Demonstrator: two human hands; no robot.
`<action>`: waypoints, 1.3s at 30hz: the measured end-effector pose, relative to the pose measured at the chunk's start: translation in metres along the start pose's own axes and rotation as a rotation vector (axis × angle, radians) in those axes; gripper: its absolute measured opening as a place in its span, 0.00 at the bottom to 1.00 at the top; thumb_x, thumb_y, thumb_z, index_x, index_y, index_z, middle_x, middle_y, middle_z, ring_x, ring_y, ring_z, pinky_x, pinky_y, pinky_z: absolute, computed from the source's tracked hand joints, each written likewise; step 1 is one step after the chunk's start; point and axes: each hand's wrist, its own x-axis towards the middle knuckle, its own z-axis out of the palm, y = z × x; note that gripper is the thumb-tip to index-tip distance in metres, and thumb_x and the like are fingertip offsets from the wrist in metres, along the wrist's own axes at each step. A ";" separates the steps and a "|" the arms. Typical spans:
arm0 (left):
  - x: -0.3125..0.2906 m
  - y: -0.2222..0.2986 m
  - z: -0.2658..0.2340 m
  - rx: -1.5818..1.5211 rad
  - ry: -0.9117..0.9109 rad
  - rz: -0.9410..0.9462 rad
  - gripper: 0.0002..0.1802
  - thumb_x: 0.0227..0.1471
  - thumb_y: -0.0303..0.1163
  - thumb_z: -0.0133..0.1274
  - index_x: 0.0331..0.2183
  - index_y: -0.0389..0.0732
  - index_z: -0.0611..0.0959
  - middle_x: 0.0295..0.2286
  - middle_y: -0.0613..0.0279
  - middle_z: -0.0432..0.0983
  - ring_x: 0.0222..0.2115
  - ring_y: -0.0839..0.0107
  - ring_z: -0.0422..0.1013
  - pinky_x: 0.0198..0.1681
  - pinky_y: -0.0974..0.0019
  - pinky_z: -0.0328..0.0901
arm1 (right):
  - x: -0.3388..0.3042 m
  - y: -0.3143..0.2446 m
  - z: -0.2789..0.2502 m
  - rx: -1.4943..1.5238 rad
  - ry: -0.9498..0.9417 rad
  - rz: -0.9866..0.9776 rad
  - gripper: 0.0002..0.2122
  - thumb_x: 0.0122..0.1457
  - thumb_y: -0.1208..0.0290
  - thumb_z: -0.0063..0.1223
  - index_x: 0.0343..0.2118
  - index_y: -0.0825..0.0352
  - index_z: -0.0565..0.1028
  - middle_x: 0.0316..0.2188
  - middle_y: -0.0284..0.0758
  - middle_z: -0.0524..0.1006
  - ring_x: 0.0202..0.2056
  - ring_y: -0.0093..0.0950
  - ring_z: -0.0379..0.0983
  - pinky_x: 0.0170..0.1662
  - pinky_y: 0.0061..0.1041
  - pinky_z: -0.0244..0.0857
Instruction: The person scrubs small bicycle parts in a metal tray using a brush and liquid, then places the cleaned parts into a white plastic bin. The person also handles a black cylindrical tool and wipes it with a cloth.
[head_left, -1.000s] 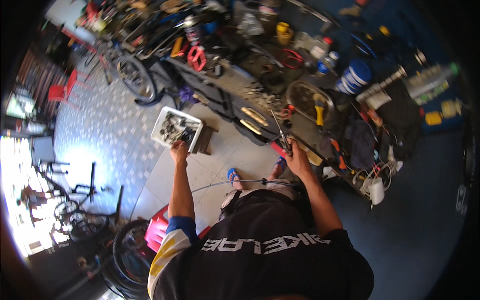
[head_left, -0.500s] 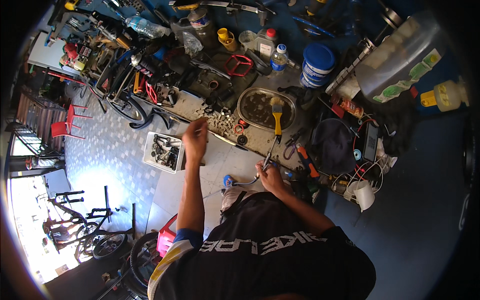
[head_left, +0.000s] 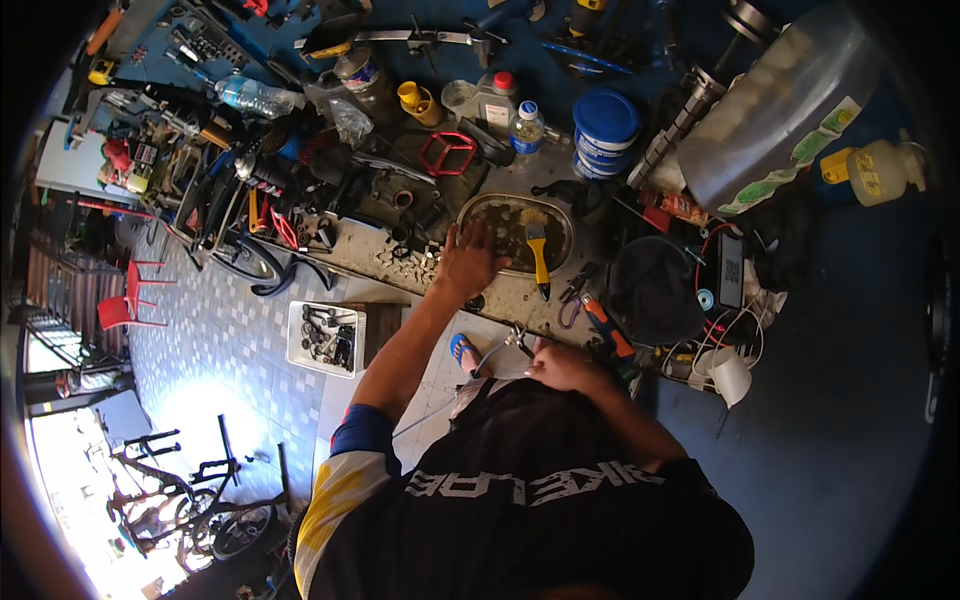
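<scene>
My left hand [head_left: 468, 264] reaches over the workbench at the left rim of an oval metal tray [head_left: 466, 214], fingers spread and palm down. Dark liquid lies in the tray, and a yellow-handled paintbrush [head_left: 538, 255] rests across its near rim with bristles inside. Beside my left hand are several small metal parts [head_left: 405, 266], partly hidden by it. My right hand [head_left: 562, 368], close to my body below the bench edge, is closed around what looks like an air blow gun [head_left: 519, 340]. A thin hose [head_left: 425, 414] runs off to the left.
A white basket [head_left: 291, 345] of metal parts stands left of my left arm. Near the bench edge lie an orange-handled tool [head_left: 607, 325] and a dark cloth [head_left: 655, 290]. A blue-lidded tub [head_left: 605, 135] and bottles [head_left: 526, 130] stand behind the tray.
My left hand has moved right, from above the basket's side to the tray's left rim, and its fingers have opened. My right hand has drawn the blow gun slightly lower and turned it.
</scene>
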 end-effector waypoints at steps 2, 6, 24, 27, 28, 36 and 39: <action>-0.009 0.008 -0.007 -0.060 0.016 0.052 0.37 0.61 0.52 0.51 0.60 0.33 0.71 0.61 0.40 0.64 0.63 0.50 0.60 0.67 0.42 0.49 | -0.015 -0.023 -0.064 0.336 0.012 0.111 0.20 0.61 0.51 0.55 0.28 0.67 0.80 0.24 0.42 0.81 0.32 0.44 0.80 0.39 0.44 0.70; -0.021 0.014 -0.010 -0.109 0.031 0.154 0.33 0.59 0.49 0.54 0.56 0.33 0.74 0.58 0.43 0.69 0.60 0.51 0.64 0.66 0.44 0.52 | -0.004 -0.052 -0.124 0.166 0.559 0.174 0.13 0.61 0.59 0.57 0.37 0.66 0.78 0.32 0.44 0.79 0.35 0.45 0.79 0.38 0.42 0.72; 0.004 -0.032 -0.034 -0.681 -0.015 0.132 0.12 0.47 0.18 0.57 0.36 0.37 0.87 0.33 0.53 0.84 0.33 0.58 0.80 0.37 0.58 0.74 | 0.050 -0.024 -0.112 -0.073 0.757 0.098 0.16 0.57 0.76 0.56 0.49 0.64 0.75 0.40 0.46 0.73 0.39 0.45 0.76 0.40 0.41 0.73; 0.014 -0.041 -0.025 -0.954 0.128 -0.033 0.10 0.51 0.15 0.55 0.36 0.33 0.86 0.33 0.56 0.84 0.32 0.68 0.80 0.35 0.67 0.74 | 0.047 -0.030 -0.124 -0.042 0.879 0.046 0.14 0.58 0.76 0.57 0.47 0.64 0.75 0.38 0.45 0.75 0.38 0.46 0.76 0.38 0.41 0.72; 0.017 -0.043 -0.021 -1.080 0.108 -0.107 0.09 0.52 0.16 0.55 0.36 0.33 0.85 0.34 0.56 0.84 0.32 0.68 0.81 0.35 0.67 0.75 | 0.049 -0.030 -0.129 -0.024 0.923 0.011 0.13 0.58 0.75 0.57 0.46 0.64 0.76 0.37 0.44 0.75 0.37 0.45 0.76 0.38 0.40 0.72; 0.020 -0.026 -0.021 -1.747 0.039 -0.457 0.18 0.60 0.20 0.53 0.51 0.31 0.73 0.40 0.47 0.82 0.34 0.65 0.81 0.36 0.66 0.77 | 0.064 -0.037 -0.160 0.177 0.948 -0.066 0.10 0.60 0.65 0.61 0.40 0.66 0.78 0.36 0.42 0.80 0.36 0.42 0.78 0.36 0.36 0.71; 0.016 -0.014 -0.032 -1.744 0.048 -0.497 0.21 0.60 0.19 0.52 0.54 0.30 0.70 0.40 0.44 0.81 0.35 0.65 0.81 0.36 0.66 0.77 | 0.076 -0.041 -0.172 0.251 0.911 -0.040 0.12 0.62 0.60 0.60 0.37 0.66 0.79 0.34 0.42 0.81 0.33 0.41 0.79 0.34 0.35 0.71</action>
